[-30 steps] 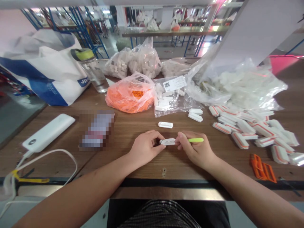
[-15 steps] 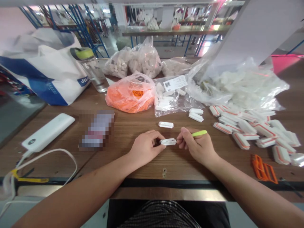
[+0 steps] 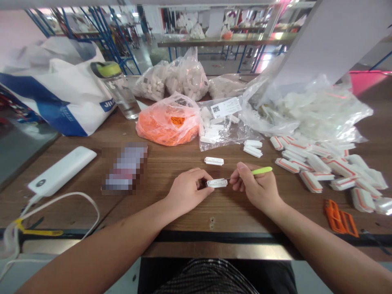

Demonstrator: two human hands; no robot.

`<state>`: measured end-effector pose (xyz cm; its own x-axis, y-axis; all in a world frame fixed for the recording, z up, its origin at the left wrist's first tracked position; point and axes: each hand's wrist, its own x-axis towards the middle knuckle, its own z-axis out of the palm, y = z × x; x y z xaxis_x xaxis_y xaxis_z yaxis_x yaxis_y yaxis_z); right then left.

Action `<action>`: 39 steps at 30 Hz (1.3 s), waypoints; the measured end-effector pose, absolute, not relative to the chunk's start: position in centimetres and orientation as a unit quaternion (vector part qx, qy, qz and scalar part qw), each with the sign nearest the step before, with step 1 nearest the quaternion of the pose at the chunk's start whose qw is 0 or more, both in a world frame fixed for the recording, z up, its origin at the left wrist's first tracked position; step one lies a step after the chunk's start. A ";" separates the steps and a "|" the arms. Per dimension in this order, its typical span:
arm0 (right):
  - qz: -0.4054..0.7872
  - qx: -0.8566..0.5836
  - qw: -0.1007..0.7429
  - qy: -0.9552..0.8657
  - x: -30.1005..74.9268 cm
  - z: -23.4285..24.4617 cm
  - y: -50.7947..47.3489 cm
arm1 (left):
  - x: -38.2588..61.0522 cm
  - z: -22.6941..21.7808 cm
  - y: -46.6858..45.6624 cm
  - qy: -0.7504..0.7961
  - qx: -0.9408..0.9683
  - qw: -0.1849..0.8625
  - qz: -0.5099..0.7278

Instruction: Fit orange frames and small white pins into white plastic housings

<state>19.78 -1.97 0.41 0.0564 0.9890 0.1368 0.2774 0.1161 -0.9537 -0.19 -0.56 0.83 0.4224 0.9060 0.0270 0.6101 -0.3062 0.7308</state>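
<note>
My left hand [image 3: 189, 188] pinches the left end of a small white plastic piece [image 3: 217, 183], which has a row of dark marks along its face. In my right hand [image 3: 255, 185] is a thin pointed tool with a yellow-green handle [image 3: 262, 170], held like a pen. Its slim tip reaches toward the right end of the piece; whether it touches cannot be made out. Just beyond lies another white plastic piece [image 3: 214, 161], and two more white pieces [image 3: 252, 148] rest farther off to the right.
On the right lie a pile of white pieces with orange edging [image 3: 329, 165] and orange frames [image 3: 340, 218]. Behind stand a bag of orange parts [image 3: 168, 122], a clear bag of white pieces [image 3: 211, 132] and a bottle [image 3: 121, 92]. A power bank [image 3: 63, 169] is at left.
My right hand has drawn back slightly to the right with the tool, so its thin shaft shows more. The left hand and the white piece have stayed in place.
</note>
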 end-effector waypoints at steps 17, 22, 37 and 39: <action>0.368 -0.566 0.422 -0.605 19.9 0.4 -1.4 | -0.2 0.6 -0.6 0.482 0.778 0.330 0.230; 0.378 -0.555 0.460 -0.581 19.8 0.7 -1.6 | -0.2 0.8 -0.6 0.480 0.786 0.318 0.225; 0.377 -0.555 0.448 -0.590 19.9 0.8 -1.7 | 0.0 0.7 -0.8 0.462 0.804 0.301 0.221; 0.378 -0.558 0.457 -0.580 19.9 1.1 -1.8 | 0.0 0.7 -0.8 0.461 0.805 0.299 0.224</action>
<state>19.89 -1.81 1.05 0.0406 0.9932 0.1093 0.3019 0.0920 -0.9489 -0.01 -0.84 0.72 0.4745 0.8761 0.0851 0.6082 -0.3962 0.6878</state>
